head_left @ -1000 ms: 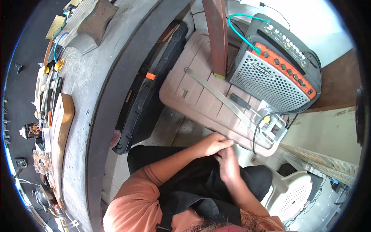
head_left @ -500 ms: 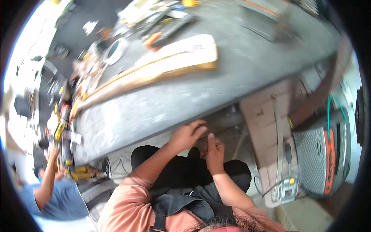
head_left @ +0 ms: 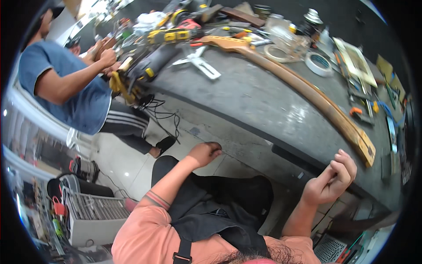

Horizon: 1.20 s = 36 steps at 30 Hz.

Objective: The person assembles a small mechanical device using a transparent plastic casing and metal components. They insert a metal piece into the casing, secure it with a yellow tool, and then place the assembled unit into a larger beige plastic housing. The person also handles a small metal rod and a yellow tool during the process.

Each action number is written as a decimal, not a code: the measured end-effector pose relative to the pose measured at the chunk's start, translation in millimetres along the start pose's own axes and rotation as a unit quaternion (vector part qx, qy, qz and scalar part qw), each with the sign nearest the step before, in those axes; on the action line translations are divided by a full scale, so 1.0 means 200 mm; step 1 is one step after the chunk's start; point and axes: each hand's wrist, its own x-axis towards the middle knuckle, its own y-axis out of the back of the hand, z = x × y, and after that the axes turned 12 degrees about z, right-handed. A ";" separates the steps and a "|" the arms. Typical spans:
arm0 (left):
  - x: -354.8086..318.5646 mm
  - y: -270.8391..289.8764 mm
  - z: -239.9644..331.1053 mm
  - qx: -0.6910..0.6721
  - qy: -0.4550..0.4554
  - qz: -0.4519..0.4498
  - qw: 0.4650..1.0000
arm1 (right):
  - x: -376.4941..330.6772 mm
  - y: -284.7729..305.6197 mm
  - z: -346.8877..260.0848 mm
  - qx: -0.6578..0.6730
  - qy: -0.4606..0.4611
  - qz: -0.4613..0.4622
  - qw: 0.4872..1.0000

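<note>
A wooden guitar neck [head_left: 303, 86] lies back-up along the workbench, its headstock at the far left and its wide heel end at the near right. My right hand [head_left: 332, 180] is raised by the bench's front edge, close to the heel. Its fingers are loosely bent and partly apart, holding nothing. My left hand [head_left: 204, 154] hovers above my left knee, away from the bench. Its fingers are curled in, with nothing visible in them. Neither hand touches the neck.
Rolls of tape [head_left: 318, 64], a white tool with arms [head_left: 200, 64] and a yellow-black power tool [head_left: 169, 36] lie on the workbench [head_left: 263, 103]. Beyond them are several bottles and hand tools. Another person [head_left: 72, 83] works at the left, above black cables [head_left: 162, 112] on the floor.
The view has swung left, bringing the other person and floor further in. My hands, close together before, are now wide apart, the right one out by the neck's heel.
</note>
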 end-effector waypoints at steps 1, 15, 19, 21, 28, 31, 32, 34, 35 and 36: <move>-0.03 -0.04 -0.04 0.014 -0.030 -0.002 0.999 | -0.01 -0.02 -0.01 -0.048 0.024 -0.019 0.998; -0.25 -0.67 -0.51 -0.038 -0.039 -0.288 0.956 | -0.12 -0.05 0.15 -0.150 0.167 0.026 0.974; -0.15 -0.83 -0.58 -0.049 -0.059 -0.283 0.956 | -0.05 -0.16 -0.04 -0.239 0.071 -0.005 0.968; -0.11 -0.79 -0.51 0.003 -0.058 -0.326 0.944 | 0.07 -0.21 -0.11 -0.142 -0.067 0.013 0.987; -0.12 -0.93 -0.47 -0.089 -0.105 -0.374 0.917 | 0.85 -0.66 0.17 -0.306 0.135 -0.307 0.891; -0.12 -0.89 -0.48 -0.049 -0.094 -0.382 0.918 | 0.76 -0.84 0.40 -0.445 0.071 -0.460 0.765; -0.13 -0.88 -0.51 -0.041 -0.086 -0.370 0.924 | 0.72 -0.91 0.42 -0.478 0.058 -0.486 0.729; -0.13 -0.86 -0.54 -0.045 -0.072 -0.352 0.932 | 0.72 -0.99 0.44 -0.491 0.108 -0.517 0.692; -0.14 -0.85 -0.54 -0.057 -0.065 -0.345 0.934 | 0.71 -1.04 0.42 -0.496 0.135 -0.532 0.673; -0.15 -0.83 -0.55 -0.070 -0.059 -0.339 0.936 | 0.73 -1.04 0.40 -0.501 0.165 -0.548 0.650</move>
